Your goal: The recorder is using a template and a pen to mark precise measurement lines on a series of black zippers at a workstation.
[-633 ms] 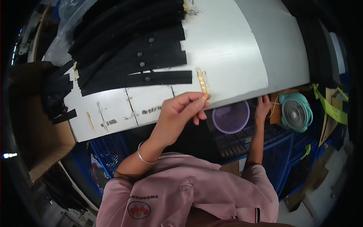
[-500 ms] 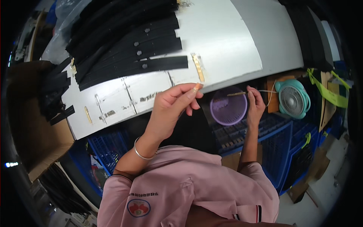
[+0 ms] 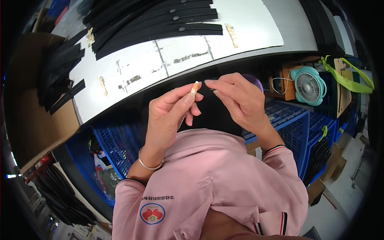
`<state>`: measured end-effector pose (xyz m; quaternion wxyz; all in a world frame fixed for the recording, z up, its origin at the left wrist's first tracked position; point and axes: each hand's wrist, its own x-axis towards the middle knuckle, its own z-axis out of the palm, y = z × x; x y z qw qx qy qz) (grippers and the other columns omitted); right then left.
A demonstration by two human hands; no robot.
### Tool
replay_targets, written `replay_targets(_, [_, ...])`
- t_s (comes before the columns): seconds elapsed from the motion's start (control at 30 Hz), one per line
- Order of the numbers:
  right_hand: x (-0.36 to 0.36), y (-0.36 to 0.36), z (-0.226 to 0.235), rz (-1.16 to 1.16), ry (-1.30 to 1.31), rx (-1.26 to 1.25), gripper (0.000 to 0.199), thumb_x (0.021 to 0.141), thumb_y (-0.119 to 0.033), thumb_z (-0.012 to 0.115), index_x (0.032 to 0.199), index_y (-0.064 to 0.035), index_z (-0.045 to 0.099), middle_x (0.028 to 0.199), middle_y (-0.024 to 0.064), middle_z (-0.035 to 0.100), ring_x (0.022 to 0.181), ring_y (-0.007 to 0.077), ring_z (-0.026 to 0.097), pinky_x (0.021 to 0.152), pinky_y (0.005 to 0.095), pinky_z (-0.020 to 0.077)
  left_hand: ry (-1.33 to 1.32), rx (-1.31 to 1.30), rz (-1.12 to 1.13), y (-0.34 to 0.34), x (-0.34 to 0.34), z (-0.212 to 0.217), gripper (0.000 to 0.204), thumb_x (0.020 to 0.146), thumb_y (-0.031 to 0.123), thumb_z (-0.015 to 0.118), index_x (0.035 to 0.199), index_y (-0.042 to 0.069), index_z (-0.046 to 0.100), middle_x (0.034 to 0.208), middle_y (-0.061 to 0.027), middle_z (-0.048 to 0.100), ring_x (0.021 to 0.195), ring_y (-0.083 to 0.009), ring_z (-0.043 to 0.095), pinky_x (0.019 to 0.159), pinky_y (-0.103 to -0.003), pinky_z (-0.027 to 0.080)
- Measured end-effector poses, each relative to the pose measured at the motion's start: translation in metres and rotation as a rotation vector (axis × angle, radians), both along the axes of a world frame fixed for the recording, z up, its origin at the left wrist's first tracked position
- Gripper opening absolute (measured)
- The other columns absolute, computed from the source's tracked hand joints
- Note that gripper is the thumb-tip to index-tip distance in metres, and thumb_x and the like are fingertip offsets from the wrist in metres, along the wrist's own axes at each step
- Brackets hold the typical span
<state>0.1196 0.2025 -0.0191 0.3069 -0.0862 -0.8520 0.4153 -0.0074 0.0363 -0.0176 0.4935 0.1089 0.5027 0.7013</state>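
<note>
Strips (image 3: 140,31) lie set out, upper left; at centre, the left hand (image 3: 170,110) pinches a piece (image 3: 195,87), seemingly unfinished (right hand (image 3: 242,100) curled, its hold unclear).

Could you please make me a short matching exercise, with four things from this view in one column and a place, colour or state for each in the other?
Column one
1. Left hand
2. Fan
3. Black strips
4. Bracelet

Column two
A. Lying on the white tabletop
B. Silver
C. Pinching a small orange-and-white piece
D. Teal

Right pairs: 1-C, 2-D, 3-A, 4-B.
</note>
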Motion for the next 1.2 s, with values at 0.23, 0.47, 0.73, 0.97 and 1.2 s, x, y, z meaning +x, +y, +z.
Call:
replay_targets(0.23, [-0.017,-0.019,0.012,0.071,-0.062,0.338,0.025,0.080,-0.008,0.079,0.105,-0.0100,0.077,0.077,0.0013,0.068,0.066,0.0177,0.065,0.056,0.0306,0.0464,0.010,0.031,0.043,-0.032,-0.005,-0.001,0.028,0.101,0.007,0.061,0.125,-0.004,0.068,0.102,-0.0136,0.073,0.077,-0.0100,0.066,0.057,-0.020,0.049])
replay_targets(0.47, [-0.025,-0.033,0.021,0.124,-0.093,0.355,0.022,0.080,-0.010,0.079,0.102,-0.0083,0.076,0.082,0.0030,0.072,0.070,0.0190,0.068,0.058,0.0303,0.0490,0.040,0.040,0.048,-0.046,-0.008,-0.004,0.026,0.100,0.008,0.062,0.122,-0.004,0.070,0.100,-0.0125,0.074,0.075,-0.0088,0.065,0.058,-0.019,0.049])
replay_targets(0.73, [-0.029,-0.035,0.028,0.204,-0.130,0.324,0.022,0.080,-0.009,0.079,0.101,-0.0085,0.075,0.082,0.0035,0.071,0.070,0.0199,0.068,0.058,0.0307,0.0494,0.094,0.050,0.027,-0.056,-0.010,-0.002,0.025,0.100,0.008,0.063,0.120,-0.003,0.071,0.099,-0.0108,0.075,0.074,-0.0070,0.063,0.057,-0.018,0.047])
replay_targets(0.97, [-0.028,-0.036,0.031,0.199,-0.129,0.480,0.017,0.079,-0.011,0.077,0.095,-0.0105,0.072,0.074,0.0004,0.065,0.063,0.0181,0.062,0.056,0.0305,0.0481,0.149,0.015,0.015,-0.057,-0.007,-0.003,0.024,0.100,0.007,0.063,0.120,-0.003,0.071,0.098,-0.0099,0.075,0.072,-0.0052,0.061,0.056,-0.017,0.045])
replay_targets(1.2, [-0.025,-0.030,0.025,0.261,-0.140,0.559,0.017,0.078,-0.011,0.073,0.094,-0.0109,0.069,0.071,-0.0002,0.058,0.063,0.0170,0.060,0.055,0.0312,0.0471,0.259,-0.048,-0.021,-0.058,-0.005,-0.005,0.023,0.099,0.007,0.064,0.119,-0.001,0.072,0.095,-0.0059,0.074,0.070,-0.0042,0.060,0.056,-0.016,0.043])
